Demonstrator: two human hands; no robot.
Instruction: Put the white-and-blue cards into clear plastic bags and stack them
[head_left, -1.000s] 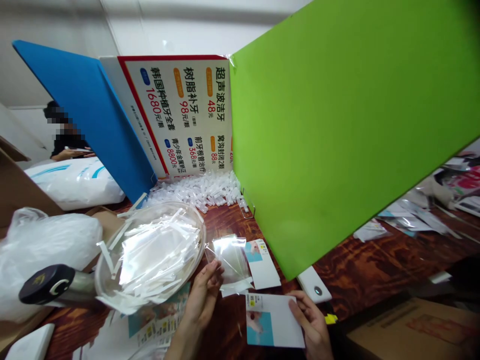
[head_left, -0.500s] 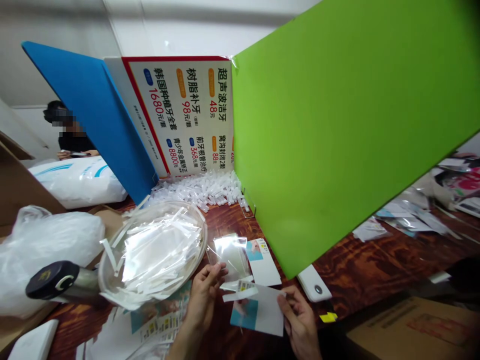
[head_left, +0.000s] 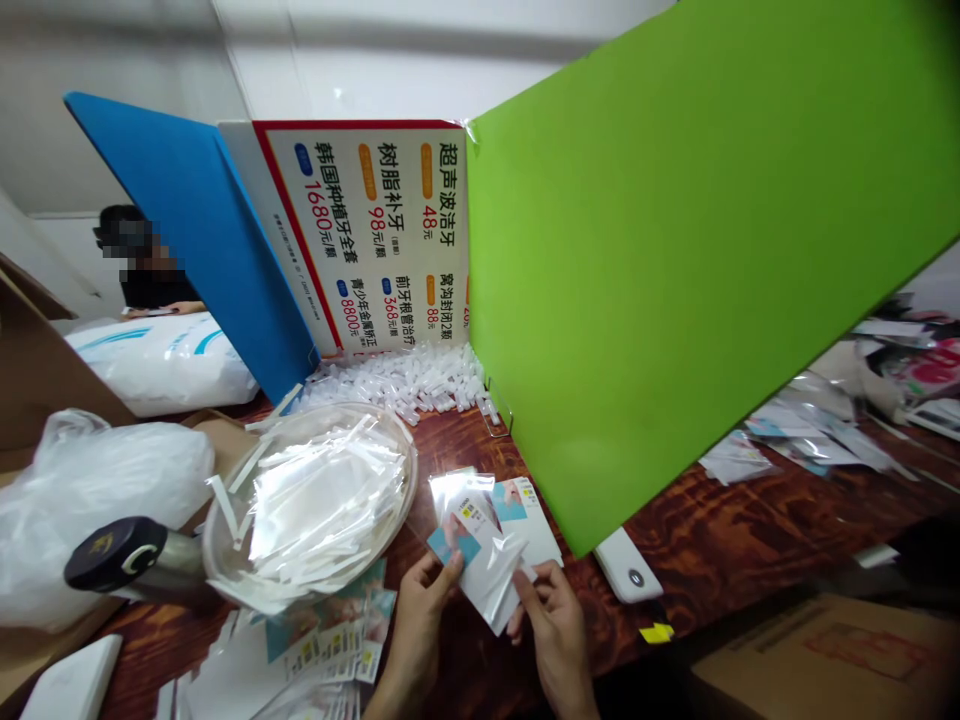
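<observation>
My left hand [head_left: 421,610] and my right hand [head_left: 551,622] hold one printed card [head_left: 480,560] between them, low in the middle of the view. The card is white with a blue picture corner and sits partly inside a clear plastic sleeve [head_left: 501,570]. The left fingers pinch its left corner, the right fingers its lower right edge. Just behind it lie more clear sleeves [head_left: 452,487] and another card [head_left: 531,522] on the dark wooden table [head_left: 720,520].
A clear bowl [head_left: 375,420] full of white strips stands left of my hands. Printed cards [head_left: 330,645], a black-capped flask [head_left: 120,555] and a white bag [head_left: 97,480] lie further left. Blue [head_left: 187,220], printed [head_left: 375,230] and green [head_left: 675,260] boards wall the space; small white pieces [head_left: 405,380] heap behind.
My right hand has brought the card up and left from the table edge. Both hands now hold it together, with the clear sleeve around it. The camera has shifted slightly.
</observation>
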